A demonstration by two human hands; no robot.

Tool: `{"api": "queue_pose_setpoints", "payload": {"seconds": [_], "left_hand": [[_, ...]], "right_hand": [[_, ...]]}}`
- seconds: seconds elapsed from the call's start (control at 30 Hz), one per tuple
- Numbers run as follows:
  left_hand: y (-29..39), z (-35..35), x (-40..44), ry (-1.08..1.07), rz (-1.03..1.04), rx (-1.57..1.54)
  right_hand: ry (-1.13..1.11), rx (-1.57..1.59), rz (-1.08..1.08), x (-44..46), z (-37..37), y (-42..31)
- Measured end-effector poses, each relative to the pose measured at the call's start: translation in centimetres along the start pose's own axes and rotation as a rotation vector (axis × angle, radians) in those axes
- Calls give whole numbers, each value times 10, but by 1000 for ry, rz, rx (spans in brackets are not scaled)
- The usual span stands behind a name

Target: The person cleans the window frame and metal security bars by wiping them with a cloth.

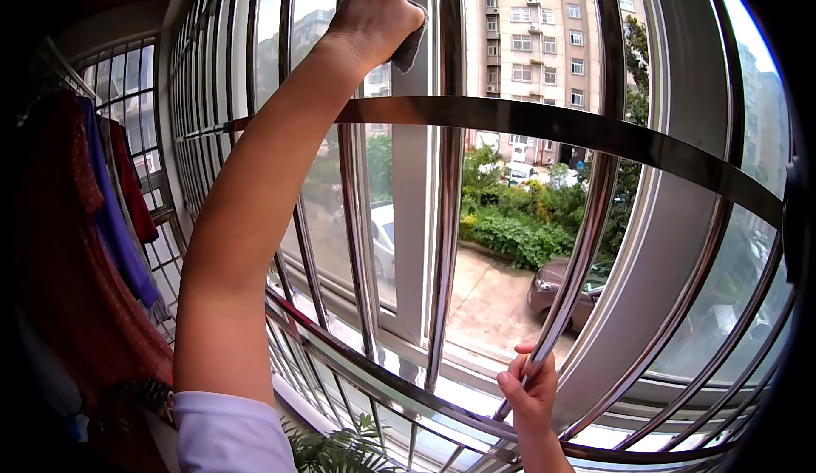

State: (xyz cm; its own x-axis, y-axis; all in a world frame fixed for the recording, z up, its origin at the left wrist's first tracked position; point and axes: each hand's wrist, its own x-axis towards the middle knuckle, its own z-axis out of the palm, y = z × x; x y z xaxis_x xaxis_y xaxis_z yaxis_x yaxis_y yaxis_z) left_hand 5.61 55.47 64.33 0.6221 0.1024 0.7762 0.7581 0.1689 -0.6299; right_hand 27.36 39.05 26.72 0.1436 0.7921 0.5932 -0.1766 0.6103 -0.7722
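Observation:
My left hand [374, 24] is raised high at the upper middle, closed in a fist round a dark grey cloth [411, 50]. Part of the cloth hangs below the fingers; the rest is hidden in the fist. It lies close to the upright metal bars of the window grille, by the white window frame [412, 218]. Lower down on the right, my right hand [531, 388] is wrapped round a slanting shiny metal bar [586, 235], with the thumb on its near side.
A dark flat crossbar [510, 118] runs across the grille, with a lower rail [382, 377] beneath. Clothes [106, 192] hang at left. A leafy plant [340, 447] stands at the bottom. Outside are bushes [527, 226], a parked car [561, 290] and a building [544, 31].

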Motion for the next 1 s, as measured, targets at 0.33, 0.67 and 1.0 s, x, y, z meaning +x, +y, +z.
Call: {"api": "queue_pose_setpoints", "payload": {"seconds": [0.33, 0.67, 1.0], "left_hand": [[-16, -7, 4, 322, -19, -42], [7, 6, -23, -147, 89, 58], [8, -10, -14, -319, 110, -145]], "right_hand": [[-58, 16, 19, -1, -6, 3], [15, -45, -22, -2, 3, 5], [35, -16, -32, 2, 7, 0]]}}
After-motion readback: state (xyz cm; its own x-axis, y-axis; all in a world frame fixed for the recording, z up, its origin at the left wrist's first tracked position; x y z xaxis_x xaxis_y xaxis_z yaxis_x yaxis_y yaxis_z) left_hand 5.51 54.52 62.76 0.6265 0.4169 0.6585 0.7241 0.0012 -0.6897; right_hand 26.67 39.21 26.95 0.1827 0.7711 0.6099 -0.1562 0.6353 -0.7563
